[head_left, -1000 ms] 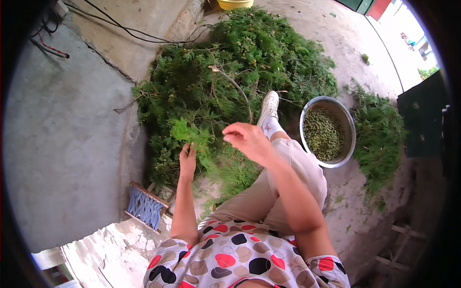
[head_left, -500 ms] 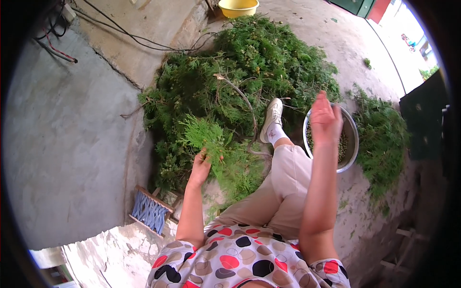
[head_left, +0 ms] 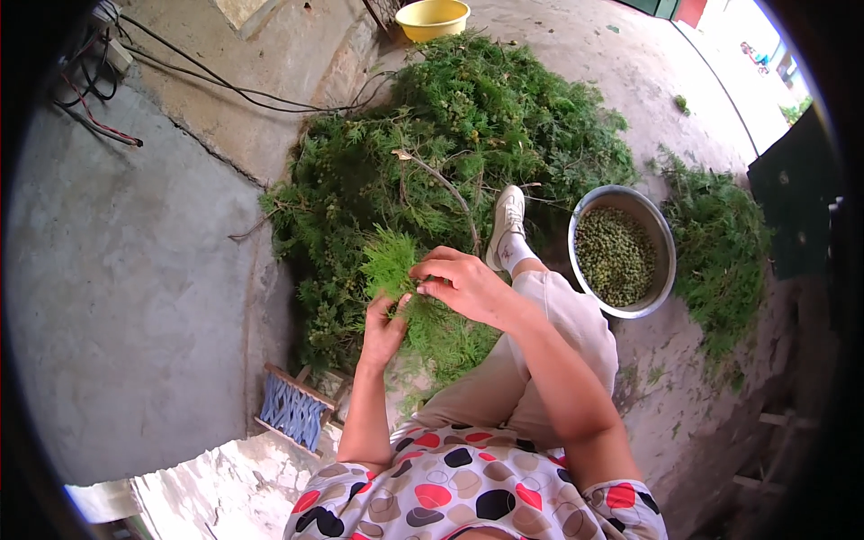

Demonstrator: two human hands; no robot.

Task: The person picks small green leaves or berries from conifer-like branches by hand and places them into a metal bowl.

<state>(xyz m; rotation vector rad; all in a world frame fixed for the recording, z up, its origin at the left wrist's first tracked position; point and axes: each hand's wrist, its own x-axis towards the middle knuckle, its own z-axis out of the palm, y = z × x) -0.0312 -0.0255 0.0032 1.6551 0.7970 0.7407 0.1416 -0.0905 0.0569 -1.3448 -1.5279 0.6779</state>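
A bright green evergreen sprig [head_left: 389, 259] is gripped in my left hand [head_left: 385, 329], its feathery tip pointing away from me. My right hand [head_left: 462, 284] reaches in from the right, its fingers closed in a pinch at the sprig's side. What sits between those fingertips is too small to make out. Beyond both hands spreads a large heap of cut evergreen branches [head_left: 468, 108], dotted with small round cones. To the right of my leg stands a round metal basin [head_left: 669, 261], partly filled with small green cones [head_left: 616, 256].
A smaller pile of green branches [head_left: 715, 261] lies right of the basin. At the far end sits a yellow tub [head_left: 432, 20]. A low stool with a woven blue seat [head_left: 292, 409] is at my left. Black cables [head_left: 243, 93] run along the wall toward the heap.
My right hand has moved left from above the metal basin to the sprig, and its fingers have closed. My left hand keeps hold of the sprig.
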